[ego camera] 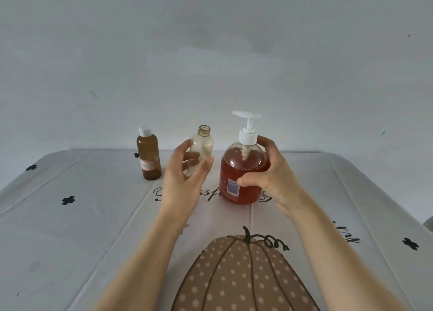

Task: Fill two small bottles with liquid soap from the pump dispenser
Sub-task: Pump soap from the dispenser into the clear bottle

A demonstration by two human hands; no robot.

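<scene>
A clear pump dispenser point(242, 167) with reddish-orange soap and a white pump head stands upright on the table, its nozzle pointing left. My right hand point(271, 177) grips its body from the right side. My left hand point(185, 181) holds a small clear bottle point(202, 146) with no cap, upright, just left of the dispenser and slightly below the nozzle. Its inside looks pale and mostly see-through. A second small bottle point(148, 155), amber-brown with a white cap and a label, stands by itself further left.
The table point(70, 228) carries a white cloth with black flower marks, script lettering and a large dotted pumpkin print point(239, 275) near me. A plain grey wall rises behind the far edge. A white object point(428, 224) peeks in at the right edge.
</scene>
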